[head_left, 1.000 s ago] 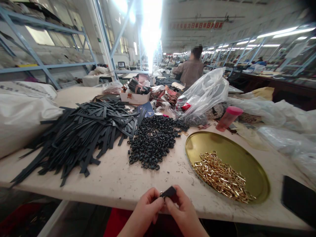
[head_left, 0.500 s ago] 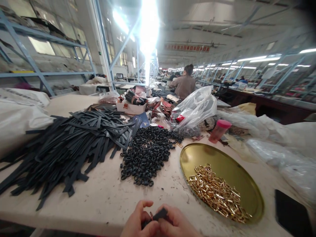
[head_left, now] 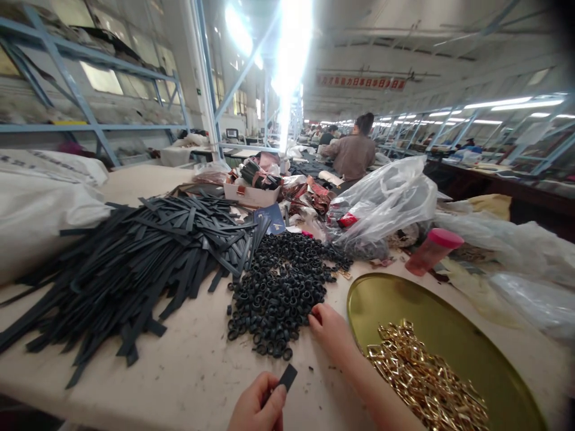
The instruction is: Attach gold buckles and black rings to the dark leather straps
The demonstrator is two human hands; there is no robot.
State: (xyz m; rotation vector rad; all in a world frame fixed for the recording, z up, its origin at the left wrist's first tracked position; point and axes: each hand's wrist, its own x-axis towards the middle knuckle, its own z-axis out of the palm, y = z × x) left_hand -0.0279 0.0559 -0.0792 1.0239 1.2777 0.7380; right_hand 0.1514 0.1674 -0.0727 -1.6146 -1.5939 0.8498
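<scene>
Low in the centre, my left hand [head_left: 263,404] pinches a black strap [head_left: 288,377] between thumb and fingers, its flat end sticking out to the upper right; the rest is hidden in the hand. My right hand [head_left: 327,326] reaches to the right edge of a pile of small black loops [head_left: 274,290]. Its fingertips are drawn together against the pile, and what they grip is too small to make out. Right of that forearm lies a round gold tray [head_left: 453,305] holding a heap of gold metal buckles [head_left: 417,365].
A big heap of black straps [head_left: 148,257] spreads over the left of the table. Farther back are a white box [head_left: 251,194], a blue booklet [head_left: 270,218], clear plastic bags [head_left: 386,197] and a pink-lidded jar [head_left: 433,251]. A person [head_left: 353,149] sits beyond.
My right hand has left my left hand and moved forward to the pile of loops. My left hand keeps the strap. The view has shifted, and the tray appears farther right.
</scene>
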